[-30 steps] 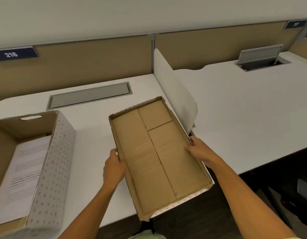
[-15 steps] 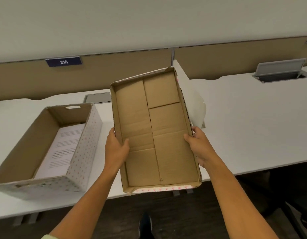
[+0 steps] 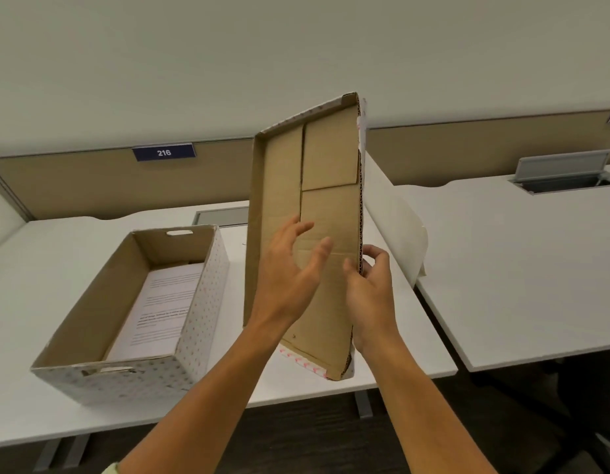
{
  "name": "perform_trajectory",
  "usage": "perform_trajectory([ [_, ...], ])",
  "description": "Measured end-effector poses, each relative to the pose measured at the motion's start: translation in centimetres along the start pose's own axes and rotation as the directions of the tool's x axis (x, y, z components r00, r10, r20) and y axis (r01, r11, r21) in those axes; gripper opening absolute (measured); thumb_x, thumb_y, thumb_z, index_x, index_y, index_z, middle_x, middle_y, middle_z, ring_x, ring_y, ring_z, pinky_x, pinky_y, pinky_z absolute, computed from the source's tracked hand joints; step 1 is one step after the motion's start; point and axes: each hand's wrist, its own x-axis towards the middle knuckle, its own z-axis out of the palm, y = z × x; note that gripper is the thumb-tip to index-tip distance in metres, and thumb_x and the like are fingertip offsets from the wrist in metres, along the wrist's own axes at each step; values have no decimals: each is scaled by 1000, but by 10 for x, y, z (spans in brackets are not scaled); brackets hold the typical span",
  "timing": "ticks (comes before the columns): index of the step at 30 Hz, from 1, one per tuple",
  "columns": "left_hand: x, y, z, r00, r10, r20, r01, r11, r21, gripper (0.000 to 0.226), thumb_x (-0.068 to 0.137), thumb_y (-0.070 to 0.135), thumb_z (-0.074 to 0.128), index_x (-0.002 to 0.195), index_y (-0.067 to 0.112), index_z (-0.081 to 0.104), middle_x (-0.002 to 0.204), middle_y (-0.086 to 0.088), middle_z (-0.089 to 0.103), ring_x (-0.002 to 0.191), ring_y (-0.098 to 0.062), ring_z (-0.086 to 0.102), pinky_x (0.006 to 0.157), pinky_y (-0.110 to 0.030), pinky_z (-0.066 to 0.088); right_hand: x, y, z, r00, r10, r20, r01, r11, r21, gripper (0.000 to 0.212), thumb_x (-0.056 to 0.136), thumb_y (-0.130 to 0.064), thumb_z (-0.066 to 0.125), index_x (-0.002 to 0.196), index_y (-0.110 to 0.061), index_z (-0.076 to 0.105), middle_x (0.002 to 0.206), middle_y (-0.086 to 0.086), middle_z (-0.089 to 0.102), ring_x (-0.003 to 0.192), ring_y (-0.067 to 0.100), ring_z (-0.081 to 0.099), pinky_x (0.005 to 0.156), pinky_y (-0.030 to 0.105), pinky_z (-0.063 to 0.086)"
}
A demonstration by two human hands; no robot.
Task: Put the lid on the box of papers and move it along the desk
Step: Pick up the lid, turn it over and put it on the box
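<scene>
The cardboard lid (image 3: pixel 317 172) is held up in the air, tilted nearly upright, its brown inside facing me. My right hand (image 3: pixel 368 289) pinches the lid's right edge. My left hand (image 3: pixel 290 268) hovers in front of the lid's inside face with fingers spread, and I cannot tell whether it touches the lid. The open box (image 3: pixel 197 340), white with small dots, stands on the white desk (image 3: pixel 40 268) to the left of the lid. Printed papers (image 3: pixel 163 299) lie flat inside it.
A white divider panel (image 3: pixel 396 230) stands on edge between this desk and the neighbouring desk (image 3: pixel 519 268) on the right. A grey cable hatch (image 3: pixel 221 215) lies closed behind the box; another hatch (image 3: pixel 563 171) stands open at the far right. A sign reads 216 (image 3: pixel 164 152).
The lid has been lifted from near flat over the desk edge to almost upright. My left hand has let go of its left edge and opened. The view has swung left, showing the whole box.
</scene>
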Motion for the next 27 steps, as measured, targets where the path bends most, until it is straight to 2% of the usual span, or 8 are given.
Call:
perform_trajectory([
  [4,5,16,-24,999,22,47,-17,994,-108,49,87,53,61,129,28,58,145,10,49,127,0,44,100,-25,44,-19,-1,34,992,-114,-46,113,993,-39,21,104,-37,50,119,-31,37,116,-8,64,82,8,72,61,20,60],
  [7,5,22,-46,996,18,92,-7,993,-117,52,85,51,64,130,26,59,141,11,56,121,0,48,83,-10,40,-35,3,64,975,-182,-124,174,982,-76,27,102,-39,54,120,-31,37,115,-12,61,86,11,71,61,17,58],
  [12,-8,21,-83,986,-33,165,68,976,-209,52,81,41,74,129,24,63,134,5,64,125,-16,59,101,-41,52,-64,10,112,928,-338,-155,333,941,-61,45,94,-39,65,126,-35,35,119,-19,58,100,-4,68,68,9,55],
  [15,-19,16,-108,984,18,179,16,982,-186,53,80,35,76,130,23,62,126,6,68,119,-15,63,98,-39,54,-84,13,138,899,-400,-177,409,912,19,64,82,-57,61,132,-24,39,127,-10,60,112,-2,65,79,12,56],
  [18,-28,7,-136,975,94,203,-69,990,-125,43,86,21,73,128,18,63,123,3,69,117,-13,63,97,-31,54,-100,20,162,866,-461,-196,472,881,15,42,93,-25,66,127,-24,42,115,-30,62,112,4,66,87,20,59],
  [20,-34,3,-152,970,109,217,-85,989,-117,38,87,16,72,124,17,64,122,4,69,116,-11,64,97,-27,52,-113,21,176,851,-492,-183,498,867,-13,42,92,-25,67,126,-25,42,111,-39,61,114,6,66,93,26,59],
  [25,-46,-5,-189,976,111,188,-75,979,-190,23,88,14,70,110,21,63,108,13,68,98,-4,66,84,-16,52,-143,20,209,851,-488,-192,506,861,53,72,80,-64,69,132,-29,35,142,2,55,128,20,60,100,43,57],
  [27,-47,-6,-204,979,132,157,-94,968,-233,20,90,16,68,104,25,59,96,23,63,80,8,65,71,-6,51,-147,18,222,835,-531,-145,538,843,9,66,79,-66,70,129,-43,33,149,8,48,135,26,54,100,45,57],
])
